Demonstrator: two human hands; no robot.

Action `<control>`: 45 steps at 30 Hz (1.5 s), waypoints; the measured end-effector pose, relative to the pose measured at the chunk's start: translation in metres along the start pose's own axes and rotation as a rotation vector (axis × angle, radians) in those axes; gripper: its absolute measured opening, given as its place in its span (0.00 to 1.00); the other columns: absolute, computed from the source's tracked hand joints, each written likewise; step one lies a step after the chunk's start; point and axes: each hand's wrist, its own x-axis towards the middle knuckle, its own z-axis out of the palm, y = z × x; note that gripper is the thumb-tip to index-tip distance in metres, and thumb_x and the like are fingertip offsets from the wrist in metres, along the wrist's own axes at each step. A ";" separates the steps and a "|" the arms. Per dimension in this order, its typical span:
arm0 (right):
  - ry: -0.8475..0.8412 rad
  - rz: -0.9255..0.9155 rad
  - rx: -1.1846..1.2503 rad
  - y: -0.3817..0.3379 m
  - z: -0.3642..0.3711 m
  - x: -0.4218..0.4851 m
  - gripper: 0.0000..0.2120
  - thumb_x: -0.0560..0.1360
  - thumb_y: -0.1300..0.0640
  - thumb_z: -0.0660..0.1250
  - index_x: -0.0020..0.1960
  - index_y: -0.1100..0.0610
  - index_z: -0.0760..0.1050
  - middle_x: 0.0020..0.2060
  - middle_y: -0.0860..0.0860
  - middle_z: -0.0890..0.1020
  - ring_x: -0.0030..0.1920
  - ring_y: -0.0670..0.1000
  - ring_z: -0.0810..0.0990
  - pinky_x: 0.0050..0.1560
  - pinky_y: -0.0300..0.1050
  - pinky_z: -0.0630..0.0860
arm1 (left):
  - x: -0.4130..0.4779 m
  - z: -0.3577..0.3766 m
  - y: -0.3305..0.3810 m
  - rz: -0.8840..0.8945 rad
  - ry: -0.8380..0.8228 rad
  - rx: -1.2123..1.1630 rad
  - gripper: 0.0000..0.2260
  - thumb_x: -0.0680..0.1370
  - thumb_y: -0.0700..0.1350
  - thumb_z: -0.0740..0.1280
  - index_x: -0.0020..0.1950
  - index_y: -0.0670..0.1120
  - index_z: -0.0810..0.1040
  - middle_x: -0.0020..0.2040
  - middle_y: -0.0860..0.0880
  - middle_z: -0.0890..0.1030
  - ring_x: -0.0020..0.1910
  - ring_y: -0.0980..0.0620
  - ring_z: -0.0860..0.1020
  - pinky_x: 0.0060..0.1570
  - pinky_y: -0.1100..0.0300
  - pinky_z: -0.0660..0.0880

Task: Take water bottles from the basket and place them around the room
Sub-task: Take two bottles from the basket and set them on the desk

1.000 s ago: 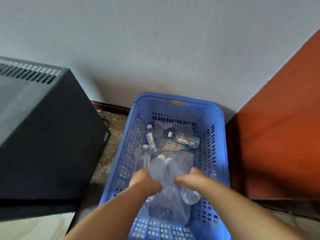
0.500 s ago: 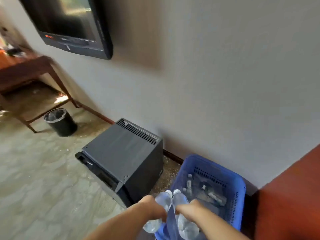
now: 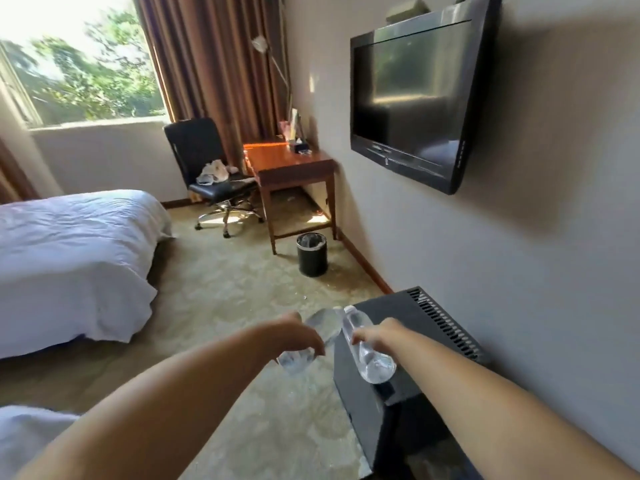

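**Two Water Bottles in Hand in a Hotel Room**

The left grip (image 3: 298, 336) is clamped around the middle of a clear water bottle (image 3: 293, 362), fingers curled over it, its base toward the camera and its neck tilted up and to the right. The right grip (image 3: 375, 332) is clamped the same way on a second water bottle (image 3: 376, 368), whose white cap points up and to the left. The two necks meet, or nearly so, between the hands; blur hides whether they touch. The left bottle hangs over the carpet (image 3: 225, 289), just beside the corner of a black cabinet (image 3: 412, 313); the right bottle hangs over that cabinet's top. Both bare forearms reach in from the bottom edge. Past the cabinet a black bin (image 3: 311, 261) stands on the carpet by the leg of a wooden surface (image 3: 291, 164), with a black office chair (image 3: 204, 150) beside it. A flat television (image 3: 412, 95) hangs on the wall at right, a white bed (image 3: 69, 254) fills the left, and brown curtains (image 3: 214, 64) frame a bright window (image 3: 79, 74).
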 end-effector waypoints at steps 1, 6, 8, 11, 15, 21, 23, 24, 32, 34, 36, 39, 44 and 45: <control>-0.016 -0.027 -0.010 -0.021 0.012 0.001 0.39 0.63 0.46 0.73 0.67 0.64 0.66 0.55 0.59 0.75 0.51 0.60 0.77 0.43 0.47 0.73 | 0.002 -0.020 -0.017 -0.025 0.024 -0.037 0.24 0.64 0.52 0.76 0.52 0.46 0.69 0.41 0.49 0.71 0.38 0.53 0.73 0.28 0.61 0.71; -0.207 -0.071 0.129 -0.129 0.076 0.015 0.39 0.74 0.46 0.65 0.75 0.65 0.52 0.73 0.63 0.61 0.71 0.64 0.63 0.68 0.55 0.64 | 0.027 -0.104 -0.095 -0.106 0.128 -0.120 0.23 0.63 0.52 0.76 0.49 0.47 0.69 0.41 0.49 0.72 0.37 0.53 0.73 0.25 0.61 0.71; -0.160 -0.137 0.056 -0.171 0.101 0.021 0.39 0.69 0.48 0.70 0.73 0.63 0.59 0.69 0.62 0.67 0.66 0.63 0.70 0.58 0.54 0.72 | 0.045 -0.135 -0.121 -0.137 0.131 -0.153 0.26 0.62 0.51 0.77 0.53 0.46 0.70 0.41 0.49 0.71 0.40 0.52 0.73 0.27 0.59 0.73; -0.085 -0.212 -0.040 -0.230 0.130 0.034 0.41 0.64 0.47 0.74 0.71 0.61 0.62 0.64 0.60 0.70 0.57 0.61 0.75 0.41 0.50 0.74 | 0.075 -0.183 -0.151 -0.165 0.146 -0.151 0.30 0.62 0.51 0.77 0.59 0.45 0.70 0.41 0.49 0.70 0.39 0.52 0.73 0.25 0.59 0.71; -0.115 -0.260 -0.043 -0.301 0.156 0.059 0.43 0.61 0.46 0.74 0.71 0.59 0.61 0.60 0.58 0.72 0.47 0.57 0.72 0.30 0.46 0.69 | 0.116 -0.245 -0.180 -0.193 0.146 -0.162 0.26 0.63 0.50 0.76 0.55 0.45 0.69 0.41 0.48 0.70 0.37 0.51 0.72 0.24 0.58 0.70; -0.106 -0.252 -0.031 -0.374 0.176 0.100 0.45 0.61 0.47 0.74 0.71 0.60 0.60 0.62 0.59 0.72 0.48 0.57 0.73 0.41 0.49 0.73 | 0.182 -0.308 -0.199 -0.192 0.173 -0.216 0.27 0.64 0.49 0.77 0.58 0.43 0.72 0.43 0.47 0.73 0.43 0.50 0.75 0.33 0.57 0.75; -0.102 -0.256 -0.034 -0.395 0.172 0.120 0.44 0.61 0.46 0.75 0.70 0.60 0.62 0.56 0.57 0.72 0.47 0.56 0.74 0.39 0.47 0.73 | 0.207 -0.322 -0.197 -0.198 0.171 -0.236 0.24 0.64 0.49 0.77 0.54 0.44 0.70 0.42 0.48 0.73 0.41 0.51 0.74 0.34 0.56 0.75; -0.099 -0.260 -0.031 -0.407 0.169 0.132 0.43 0.61 0.46 0.75 0.70 0.59 0.63 0.53 0.56 0.71 0.46 0.56 0.74 0.38 0.47 0.73 | 0.222 -0.328 -0.195 -0.202 0.169 -0.256 0.24 0.64 0.48 0.77 0.52 0.44 0.69 0.42 0.48 0.72 0.39 0.51 0.73 0.35 0.56 0.75; -0.057 -0.318 0.014 -0.522 0.123 0.279 0.43 0.64 0.47 0.75 0.72 0.59 0.59 0.64 0.60 0.71 0.50 0.58 0.73 0.46 0.51 0.75 | 0.378 -0.404 -0.145 -0.171 0.226 -0.380 0.23 0.64 0.47 0.76 0.51 0.46 0.67 0.42 0.47 0.72 0.42 0.49 0.74 0.36 0.54 0.75; -0.050 -0.317 0.013 -0.554 0.107 0.323 0.42 0.63 0.47 0.75 0.71 0.60 0.61 0.64 0.60 0.71 0.53 0.58 0.74 0.47 0.51 0.75 | 0.428 -0.424 -0.124 -0.145 0.230 -0.393 0.21 0.64 0.48 0.76 0.49 0.46 0.69 0.42 0.47 0.73 0.40 0.51 0.74 0.34 0.56 0.74; -0.042 -0.295 0.006 -0.585 0.089 0.364 0.42 0.63 0.47 0.75 0.71 0.59 0.61 0.64 0.60 0.71 0.55 0.59 0.75 0.47 0.52 0.75 | 0.474 -0.443 -0.102 -0.129 0.210 -0.384 0.22 0.63 0.47 0.76 0.50 0.46 0.69 0.42 0.48 0.72 0.39 0.52 0.73 0.31 0.59 0.71; -0.033 -0.260 -0.006 -0.624 0.065 0.419 0.40 0.62 0.47 0.75 0.69 0.59 0.63 0.61 0.59 0.73 0.51 0.58 0.76 0.46 0.51 0.77 | 0.533 -0.472 -0.076 -0.122 0.172 -0.321 0.23 0.64 0.48 0.77 0.53 0.46 0.70 0.42 0.49 0.72 0.38 0.52 0.72 0.30 0.59 0.71; 0.003 -0.175 -0.075 -0.673 0.043 0.495 0.42 0.61 0.45 0.75 0.69 0.60 0.65 0.60 0.59 0.74 0.48 0.57 0.74 0.45 0.49 0.74 | 0.626 -0.518 -0.052 -0.130 0.152 -0.203 0.29 0.65 0.49 0.76 0.62 0.44 0.70 0.41 0.49 0.71 0.40 0.51 0.73 0.28 0.60 0.70; 0.009 -0.152 -0.080 -0.682 0.041 0.510 0.41 0.61 0.46 0.75 0.68 0.60 0.66 0.57 0.58 0.74 0.47 0.57 0.74 0.44 0.48 0.75 | 0.646 -0.526 -0.049 -0.132 0.148 -0.195 0.30 0.65 0.49 0.76 0.63 0.44 0.69 0.41 0.49 0.71 0.42 0.50 0.73 0.29 0.59 0.71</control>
